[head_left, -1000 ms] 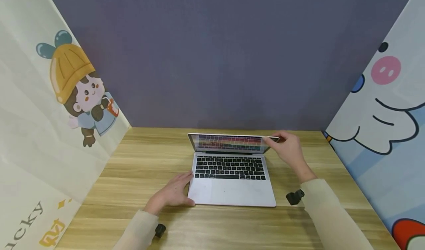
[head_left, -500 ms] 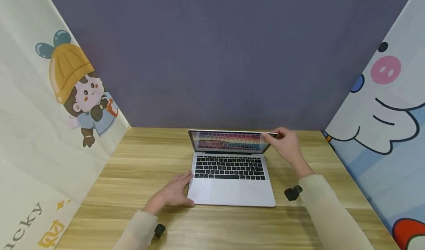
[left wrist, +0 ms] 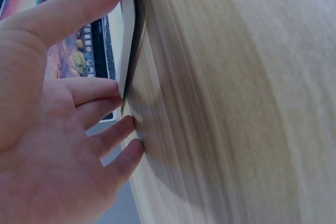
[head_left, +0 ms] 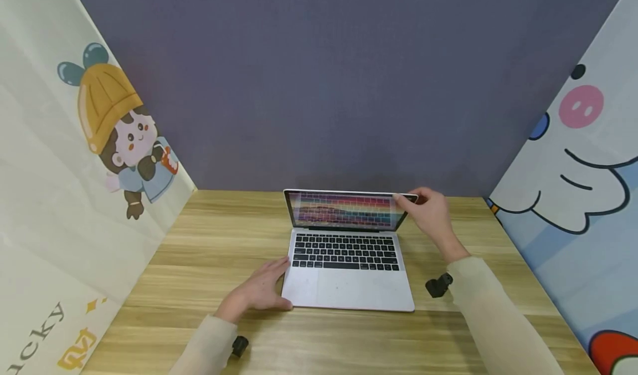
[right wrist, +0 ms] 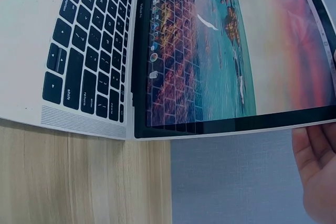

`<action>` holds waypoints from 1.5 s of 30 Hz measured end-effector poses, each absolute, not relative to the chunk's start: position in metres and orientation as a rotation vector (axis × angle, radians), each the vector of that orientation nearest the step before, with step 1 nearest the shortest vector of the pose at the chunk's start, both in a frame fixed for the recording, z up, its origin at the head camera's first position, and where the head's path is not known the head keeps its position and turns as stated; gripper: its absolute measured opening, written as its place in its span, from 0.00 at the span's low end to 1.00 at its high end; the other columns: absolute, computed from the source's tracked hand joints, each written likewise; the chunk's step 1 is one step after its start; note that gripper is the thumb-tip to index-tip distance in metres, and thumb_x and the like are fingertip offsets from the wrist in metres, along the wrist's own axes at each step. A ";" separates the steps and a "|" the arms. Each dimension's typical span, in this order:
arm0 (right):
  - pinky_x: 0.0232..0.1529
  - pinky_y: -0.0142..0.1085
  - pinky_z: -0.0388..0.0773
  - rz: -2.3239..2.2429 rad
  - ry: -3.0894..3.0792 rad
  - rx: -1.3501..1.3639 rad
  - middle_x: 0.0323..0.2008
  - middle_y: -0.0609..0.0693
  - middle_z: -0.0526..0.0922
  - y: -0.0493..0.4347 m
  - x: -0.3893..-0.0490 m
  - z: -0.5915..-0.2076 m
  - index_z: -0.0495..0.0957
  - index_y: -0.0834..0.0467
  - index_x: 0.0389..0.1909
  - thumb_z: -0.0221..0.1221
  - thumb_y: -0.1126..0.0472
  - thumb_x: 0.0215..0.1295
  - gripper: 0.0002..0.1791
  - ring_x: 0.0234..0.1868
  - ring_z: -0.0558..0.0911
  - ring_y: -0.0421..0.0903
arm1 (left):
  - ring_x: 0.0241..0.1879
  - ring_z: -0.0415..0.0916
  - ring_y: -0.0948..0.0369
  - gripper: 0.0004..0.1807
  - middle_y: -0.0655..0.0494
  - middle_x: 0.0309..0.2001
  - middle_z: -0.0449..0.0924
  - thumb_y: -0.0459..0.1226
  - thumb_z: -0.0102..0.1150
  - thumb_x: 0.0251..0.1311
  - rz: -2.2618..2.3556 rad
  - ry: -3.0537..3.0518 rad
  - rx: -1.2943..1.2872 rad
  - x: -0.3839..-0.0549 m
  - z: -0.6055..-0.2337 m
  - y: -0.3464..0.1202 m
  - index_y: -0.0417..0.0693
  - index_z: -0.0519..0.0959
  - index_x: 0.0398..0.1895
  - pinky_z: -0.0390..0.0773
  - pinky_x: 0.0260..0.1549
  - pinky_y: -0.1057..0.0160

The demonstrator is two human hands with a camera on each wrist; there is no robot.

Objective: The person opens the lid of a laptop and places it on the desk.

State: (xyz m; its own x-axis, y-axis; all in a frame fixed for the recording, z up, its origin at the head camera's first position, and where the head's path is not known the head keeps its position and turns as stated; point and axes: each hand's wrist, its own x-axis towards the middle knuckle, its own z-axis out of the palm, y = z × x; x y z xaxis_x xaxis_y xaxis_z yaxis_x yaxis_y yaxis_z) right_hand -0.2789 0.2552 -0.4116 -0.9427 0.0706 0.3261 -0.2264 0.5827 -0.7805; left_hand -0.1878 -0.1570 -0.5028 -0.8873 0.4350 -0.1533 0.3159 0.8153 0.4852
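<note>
A silver laptop point(head_left: 351, 289) lies on the wooden table, its keyboard facing me. Its screen point(head_left: 344, 210) is raised and lit with a colourful picture, which also fills much of the right wrist view. My right hand point(head_left: 431, 213) pinches the screen's top right corner, thumb on the front and fingers behind; in the right wrist view only part of that hand point(right wrist: 321, 177) shows at the right edge. My left hand point(head_left: 260, 289) rests against the left side of the laptop base, thumb at the front corner. The left wrist view shows its fingers point(left wrist: 107, 90) extended, tips touching the edge.
The wooden table point(head_left: 199, 286) stretches around the laptop on all sides. A dark grey-blue panel point(head_left: 319, 87) rises behind it. Light sheets with cartoon prints point(head_left: 132, 137) line the left and right sides. A small black camera point(head_left: 438, 285) sits at my right wrist.
The screen has tilted back, its top edge moving away and showing more of the picture. My right hand has gone slightly up with the corner it pinches; my left hand has stayed put.
</note>
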 end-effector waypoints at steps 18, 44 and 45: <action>0.30 0.36 0.72 1.357 -2.350 0.056 0.39 0.54 0.77 0.245 -0.288 -0.414 0.76 0.61 0.48 0.67 0.39 0.63 0.29 0.36 0.74 0.49 | 0.75 0.53 0.39 0.58 0.44 0.78 0.56 0.53 0.77 0.44 0.664 2.748 0.592 -0.189 -0.505 -0.157 0.36 0.62 0.76 0.55 0.72 0.38; 0.38 0.39 0.68 1.334 -2.197 -0.063 0.38 0.53 0.73 0.234 -0.304 -0.416 0.74 0.62 0.48 0.71 0.41 0.59 0.31 0.37 0.70 0.48 | 0.75 0.55 0.39 0.58 0.42 0.78 0.57 0.51 0.79 0.43 0.685 2.750 0.600 -0.190 -0.506 -0.155 0.33 0.62 0.75 0.56 0.72 0.39; 0.37 0.40 0.68 1.337 -2.204 -0.074 0.39 0.53 0.73 0.234 -0.305 -0.416 0.74 0.61 0.48 0.70 0.40 0.59 0.32 0.38 0.70 0.49 | 0.75 0.55 0.40 0.58 0.42 0.78 0.57 0.51 0.79 0.44 0.686 2.748 0.596 -0.190 -0.506 -0.155 0.33 0.62 0.75 0.56 0.72 0.39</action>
State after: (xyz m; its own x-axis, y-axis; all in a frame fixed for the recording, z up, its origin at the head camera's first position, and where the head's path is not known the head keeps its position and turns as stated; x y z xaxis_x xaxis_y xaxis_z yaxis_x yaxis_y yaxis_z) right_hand -0.3052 0.2339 -0.4158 -0.8443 0.3217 0.4286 -0.2316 0.5023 -0.8331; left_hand -0.1899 -0.1554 -0.5056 -0.8861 0.4431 -0.1359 0.3274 0.8059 0.4933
